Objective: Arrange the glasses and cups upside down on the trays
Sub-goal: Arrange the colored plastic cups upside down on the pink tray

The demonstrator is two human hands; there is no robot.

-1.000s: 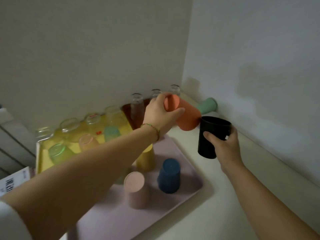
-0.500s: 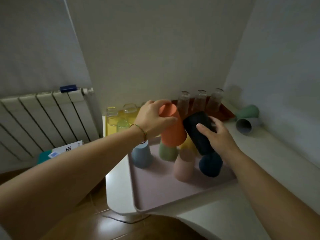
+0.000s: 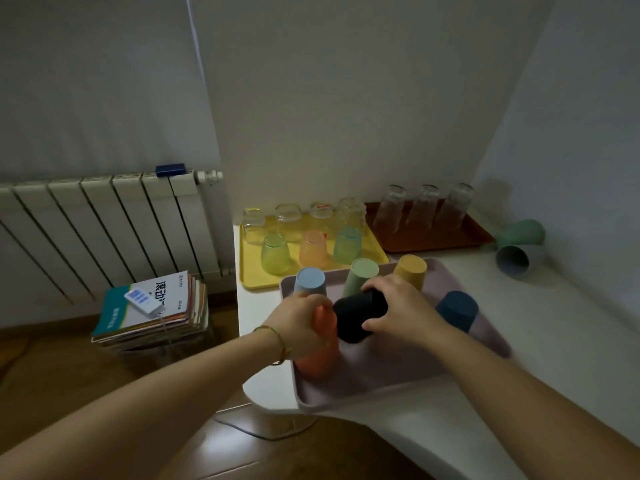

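Note:
My left hand (image 3: 300, 323) grips an orange cup (image 3: 320, 344), upside down at the front left of the pink tray (image 3: 377, 386). My right hand (image 3: 398, 311) holds a black cup (image 3: 358, 315) tilted on its side just above the tray, beside the orange one. Upside down on the same tray stand a light blue cup (image 3: 310, 280), a green cup (image 3: 362, 275), a yellow cup (image 3: 410, 271) and a dark blue cup (image 3: 457, 311). Two more cups, green (image 3: 521, 233) and grey (image 3: 514, 261), lie on their sides on the counter at the far right.
A yellow tray (image 3: 251, 282) carries several upturned glasses. Behind it a brown tray (image 3: 474, 237) bears three tall clear glasses. A radiator (image 3: 104, 230) stands left, with a stack of books (image 3: 152, 310) on the wooden floor. Walls close the corner.
Both hands have come down and toward me over the pink tray. The orange cup now stands low at the tray's front left, and the black cup is tipped over beside it.

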